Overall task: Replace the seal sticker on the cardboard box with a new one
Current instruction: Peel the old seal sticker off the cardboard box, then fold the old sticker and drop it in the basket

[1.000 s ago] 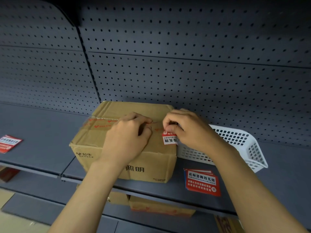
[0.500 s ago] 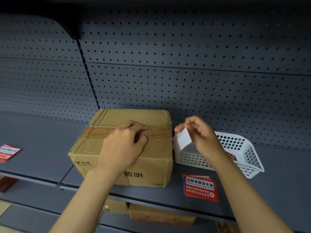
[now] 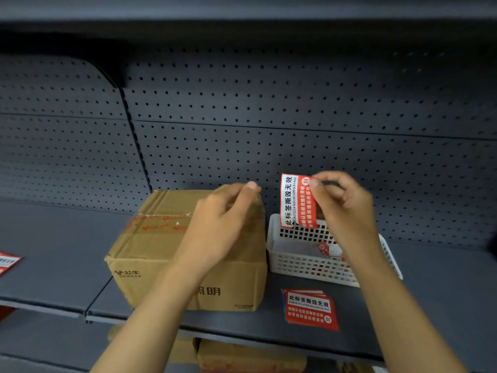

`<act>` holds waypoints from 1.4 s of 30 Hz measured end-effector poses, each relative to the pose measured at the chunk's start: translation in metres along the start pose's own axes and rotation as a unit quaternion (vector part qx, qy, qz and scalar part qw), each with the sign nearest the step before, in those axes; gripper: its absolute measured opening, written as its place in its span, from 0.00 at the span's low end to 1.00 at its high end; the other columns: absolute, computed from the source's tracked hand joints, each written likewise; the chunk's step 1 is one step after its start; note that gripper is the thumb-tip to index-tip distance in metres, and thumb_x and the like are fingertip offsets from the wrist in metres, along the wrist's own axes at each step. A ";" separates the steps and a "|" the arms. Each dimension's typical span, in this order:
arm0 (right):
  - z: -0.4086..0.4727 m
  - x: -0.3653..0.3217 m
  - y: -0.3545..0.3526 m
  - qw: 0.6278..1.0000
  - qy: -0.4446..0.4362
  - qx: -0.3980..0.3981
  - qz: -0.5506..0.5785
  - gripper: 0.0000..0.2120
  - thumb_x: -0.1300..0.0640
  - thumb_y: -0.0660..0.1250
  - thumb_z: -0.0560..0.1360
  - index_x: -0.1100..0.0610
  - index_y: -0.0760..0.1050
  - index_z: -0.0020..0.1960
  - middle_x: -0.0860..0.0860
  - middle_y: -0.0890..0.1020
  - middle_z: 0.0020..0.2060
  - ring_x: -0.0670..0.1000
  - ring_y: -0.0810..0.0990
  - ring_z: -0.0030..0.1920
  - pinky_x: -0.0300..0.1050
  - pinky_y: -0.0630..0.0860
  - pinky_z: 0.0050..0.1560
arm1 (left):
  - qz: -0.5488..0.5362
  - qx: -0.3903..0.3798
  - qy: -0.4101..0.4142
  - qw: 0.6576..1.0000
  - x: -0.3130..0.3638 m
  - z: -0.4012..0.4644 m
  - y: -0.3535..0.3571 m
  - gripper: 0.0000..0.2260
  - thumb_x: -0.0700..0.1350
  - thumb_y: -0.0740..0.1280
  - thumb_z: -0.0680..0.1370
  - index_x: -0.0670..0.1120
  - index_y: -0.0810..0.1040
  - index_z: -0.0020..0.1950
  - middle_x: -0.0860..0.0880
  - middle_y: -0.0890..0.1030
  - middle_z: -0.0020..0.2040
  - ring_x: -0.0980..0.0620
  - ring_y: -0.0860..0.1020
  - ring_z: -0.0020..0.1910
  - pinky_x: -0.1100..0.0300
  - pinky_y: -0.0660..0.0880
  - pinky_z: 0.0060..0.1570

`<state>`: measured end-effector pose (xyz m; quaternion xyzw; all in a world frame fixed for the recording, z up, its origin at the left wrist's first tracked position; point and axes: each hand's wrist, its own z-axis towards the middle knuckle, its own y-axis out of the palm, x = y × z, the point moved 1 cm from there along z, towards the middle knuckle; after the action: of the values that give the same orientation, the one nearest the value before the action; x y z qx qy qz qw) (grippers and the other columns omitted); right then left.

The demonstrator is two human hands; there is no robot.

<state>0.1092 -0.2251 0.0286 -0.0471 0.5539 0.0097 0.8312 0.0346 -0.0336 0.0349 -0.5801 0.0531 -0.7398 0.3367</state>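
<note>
A brown cardboard box (image 3: 150, 254) with red-printed tape across its top stands on the dark shelf. My right hand (image 3: 347, 208) pinches a red and white seal sticker (image 3: 295, 203) by its upper edge and holds it upright above the white basket, to the right of the box. My left hand (image 3: 217, 224) hovers over the box's top right part, fingers loosely curled with thumb and forefinger close together; nothing shows between them. The hand hides the seam under it.
A white perforated basket (image 3: 309, 267) with paper scraps sits right of the box. A stack of red seal stickers (image 3: 309, 309) lies on the shelf's front. Another sticker stack (image 3: 8, 261) lies at the far left. Pegboard forms the back; more boxes (image 3: 250, 356) stand below.
My right hand peeled the sticker off the box's right edge, lifted it up and right, and turned its printed face toward me. My left hand rose off the box top.
</note>
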 end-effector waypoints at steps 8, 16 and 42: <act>-0.011 -0.025 -0.009 1.000 -0.023 -0.005 0.009 0.05 0.57 0.72 0.77 0.54 0.79 0.53 0.53 0.89 0.39 0.50 0.89 0.41 0.49 0.85 0.42 | -0.225 -0.098 -0.046 0.968 0.035 0.012 0.017 0.16 0.42 0.73 0.76 0.53 0.76 0.61 0.47 0.88 0.49 0.53 0.87 0.47 0.53 0.82 0.54; -0.018 -0.033 -0.020 0.998 -0.055 -0.024 0.025 0.16 0.60 0.71 0.78 0.47 0.69 0.58 0.58 0.87 0.39 0.62 0.86 0.40 0.59 0.82 0.46 | -0.140 -0.081 0.114 0.980 0.040 0.003 0.025 0.11 0.37 0.70 0.78 0.52 0.76 0.41 0.54 0.85 0.40 0.61 0.83 0.41 0.68 0.76 0.40; -0.003 -0.014 -0.024 0.933 -0.148 -0.094 -0.314 0.09 0.44 0.70 0.76 0.45 0.85 0.53 0.42 0.75 0.53 0.45 0.76 0.55 0.49 0.77 0.53 | -0.091 -0.012 0.058 0.994 0.036 0.006 0.024 0.06 0.47 0.76 0.73 0.51 0.89 0.50 0.54 0.89 0.40 0.60 0.86 0.37 0.61 0.84 0.42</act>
<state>0.1026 -0.2490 0.0421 -0.2942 0.3781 -0.1930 0.8563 0.0465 -0.0704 0.0556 -0.5425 0.0284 -0.7991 0.2576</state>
